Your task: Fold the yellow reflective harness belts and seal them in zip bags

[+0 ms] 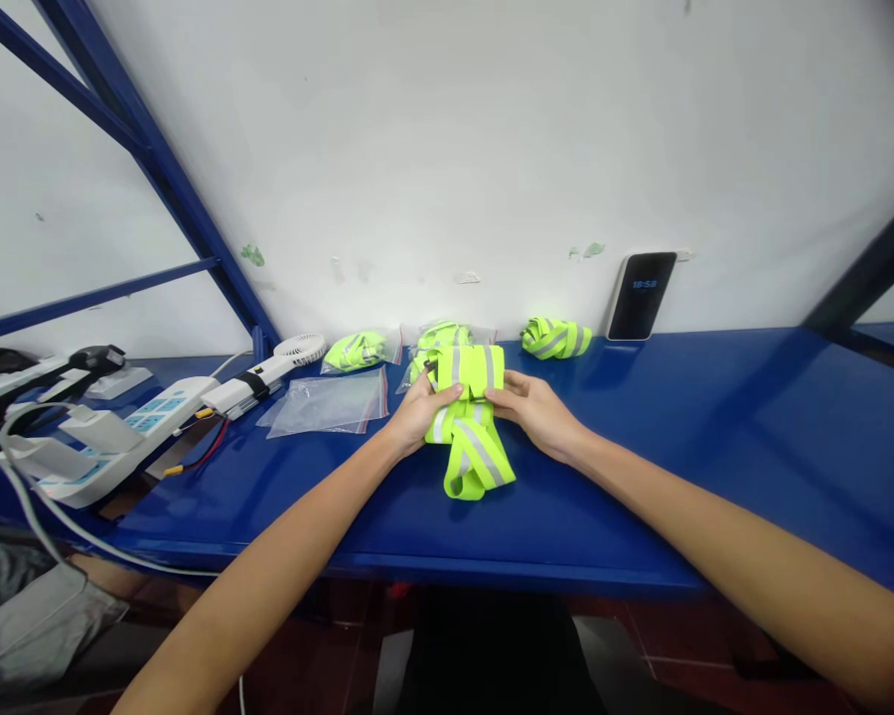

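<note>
A neon yellow-green reflective strap point(471, 373) with silver stripes is held up over the blue table, its upper part folded into a flat bundle. My left hand point(420, 409) grips the bundle's left side, thumb on the front. On the right side, my right hand point(530, 411) pinches the bundle with its thumb; its other fingers are partly hidden behind. A loose loop of the strap point(480, 459) hangs below both hands. Just behind, a bagged neon bundle point(445, 336) is partly covered by the held strap.
Along the wall lie another bagged neon bundle point(356, 351) and an unbagged one point(555, 338). Clear zip bags point(326, 402) lie left of my hands. A phone point(642, 296) leans on the wall. A handheld fan point(299, 350) and power strip point(130, 437) occupy the left; a person's leg point(45, 626) shows below.
</note>
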The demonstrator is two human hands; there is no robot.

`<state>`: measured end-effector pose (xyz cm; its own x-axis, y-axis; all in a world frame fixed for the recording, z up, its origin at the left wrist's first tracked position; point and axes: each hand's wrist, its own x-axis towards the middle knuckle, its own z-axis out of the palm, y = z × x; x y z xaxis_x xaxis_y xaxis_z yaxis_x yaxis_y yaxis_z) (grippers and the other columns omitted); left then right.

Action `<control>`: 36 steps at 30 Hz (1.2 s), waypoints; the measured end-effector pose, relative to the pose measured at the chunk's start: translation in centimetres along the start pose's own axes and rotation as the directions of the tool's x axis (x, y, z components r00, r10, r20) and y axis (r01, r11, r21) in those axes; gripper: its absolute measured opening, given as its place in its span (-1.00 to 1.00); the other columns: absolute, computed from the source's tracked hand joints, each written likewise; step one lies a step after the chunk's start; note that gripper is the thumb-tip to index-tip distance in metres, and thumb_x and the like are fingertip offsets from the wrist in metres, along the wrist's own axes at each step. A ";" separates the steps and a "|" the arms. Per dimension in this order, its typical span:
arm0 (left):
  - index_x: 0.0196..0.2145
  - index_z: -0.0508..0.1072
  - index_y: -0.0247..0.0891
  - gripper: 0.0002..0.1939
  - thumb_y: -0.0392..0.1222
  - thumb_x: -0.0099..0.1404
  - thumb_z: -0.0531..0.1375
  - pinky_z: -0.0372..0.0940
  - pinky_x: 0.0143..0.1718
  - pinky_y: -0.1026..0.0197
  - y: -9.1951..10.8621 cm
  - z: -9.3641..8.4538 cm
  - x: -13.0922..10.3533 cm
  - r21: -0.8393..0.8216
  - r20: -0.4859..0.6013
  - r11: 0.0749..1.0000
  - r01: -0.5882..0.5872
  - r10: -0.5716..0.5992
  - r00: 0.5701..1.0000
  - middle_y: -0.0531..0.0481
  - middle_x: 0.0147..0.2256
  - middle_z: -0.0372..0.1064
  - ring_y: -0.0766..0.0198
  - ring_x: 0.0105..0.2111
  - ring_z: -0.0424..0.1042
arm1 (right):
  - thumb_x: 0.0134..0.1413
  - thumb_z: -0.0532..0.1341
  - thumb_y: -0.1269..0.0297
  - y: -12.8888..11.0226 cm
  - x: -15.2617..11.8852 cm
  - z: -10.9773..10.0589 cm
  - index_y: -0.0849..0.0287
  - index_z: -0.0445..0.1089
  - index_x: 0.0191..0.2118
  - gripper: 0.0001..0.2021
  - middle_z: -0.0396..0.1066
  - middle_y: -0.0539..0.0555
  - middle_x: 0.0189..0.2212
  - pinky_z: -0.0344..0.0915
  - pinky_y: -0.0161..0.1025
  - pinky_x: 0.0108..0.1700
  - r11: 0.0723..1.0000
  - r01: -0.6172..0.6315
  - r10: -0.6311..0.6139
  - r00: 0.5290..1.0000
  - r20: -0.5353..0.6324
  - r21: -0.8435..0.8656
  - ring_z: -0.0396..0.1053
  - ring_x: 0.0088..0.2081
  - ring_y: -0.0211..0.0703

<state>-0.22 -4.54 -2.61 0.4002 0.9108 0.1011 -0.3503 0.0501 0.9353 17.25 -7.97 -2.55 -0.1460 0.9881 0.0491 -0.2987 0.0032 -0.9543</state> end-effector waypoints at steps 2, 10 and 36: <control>0.09 0.25 -0.26 -0.29 -0.20 0.02 0.42 0.43 -0.13 0.02 -0.1 0.1 0.0 0.007 -0.002 1.000 -0.006 0.006 1.000 -0.16 -0.10 0.50 0.03 -0.18 0.54 | 0.05 0.32 0.31 0.0 -0.1 0.0 0.14 0.41 -0.04 -0.68 0.51 0.14 -0.09 0.36 0.00 0.08 1.000 0.001 -0.001 1.000 -0.002 -0.027 0.49 -0.11 -0.05; 0.09 0.23 -0.24 -0.36 -0.21 0.09 0.37 0.42 -0.13 -0.01 -0.2 -0.1 -0.3 0.020 0.044 0.999 0.024 -0.025 0.999 -0.16 -0.06 0.48 0.04 -0.18 0.53 | 0.05 0.26 0.37 0.0 -0.4 0.3 0.07 0.34 -0.03 -0.67 0.50 0.11 -0.05 0.41 -0.06 -0.03 0.995 -0.070 0.067 0.996 0.052 0.065 0.49 -0.10 -0.03; 0.07 0.30 -0.25 -0.47 -0.03 0.21 0.29 0.37 -0.10 0.11 -0.3 0.1 -0.9 0.204 0.130 0.979 -0.020 -0.007 0.991 -0.16 0.00 0.43 0.04 -0.04 0.45 | -0.21 0.40 0.38 -0.5 -0.6 -0.1 0.15 0.51 -0.13 -0.60 0.58 0.09 -0.18 0.39 -0.04 -0.04 1.000 -0.004 0.001 0.994 0.110 0.024 0.51 -0.14 0.03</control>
<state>-0.38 -5.44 -2.94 0.5096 0.8493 0.1380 -0.1785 -0.0526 0.9825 17.57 -8.54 -2.13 -0.2489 0.9652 0.0797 -0.3206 -0.0045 -0.9472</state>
